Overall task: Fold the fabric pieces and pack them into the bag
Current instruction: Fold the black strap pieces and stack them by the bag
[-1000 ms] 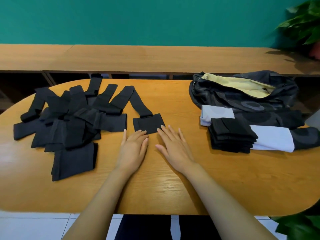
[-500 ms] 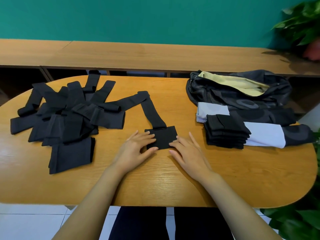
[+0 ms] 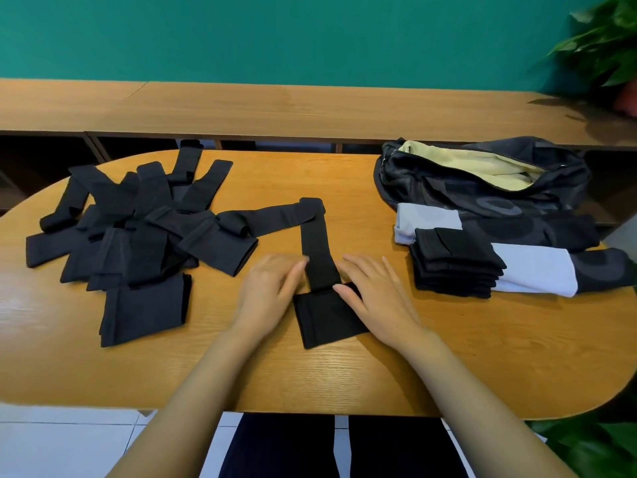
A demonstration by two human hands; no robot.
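**A:** So the fabric piece [image 3: 327, 317] has been dragged out of the heap toward the person in the last second. Its square end now sits left of the bag [image 3: 482, 188] and nearer the person. The strap runs back, kinks, then trails off to the heap.

**B:** Yep, and the hands were just flat on the wood before. Now the left hand [image 3: 272, 288] lays fairly straight fingers against the strap's edge, and the right hand [image 3: 375, 298] presses flat on the square end's corner. Neither's clutching anything. Looks like this one's fold is only about to start.

**A:** The material looks like matte black knit, limp. It's a hemmed square pad plus a long flat band.

**B:** The folded stack [image 3: 451, 267] just in front of the bag is neat and blocky. The bag itself is slouchy and gaping, with a pale yellow lining. The loose pile [image 3: 138, 229], far left of the bag, is a floppy tangle, so there's plenty left to do.
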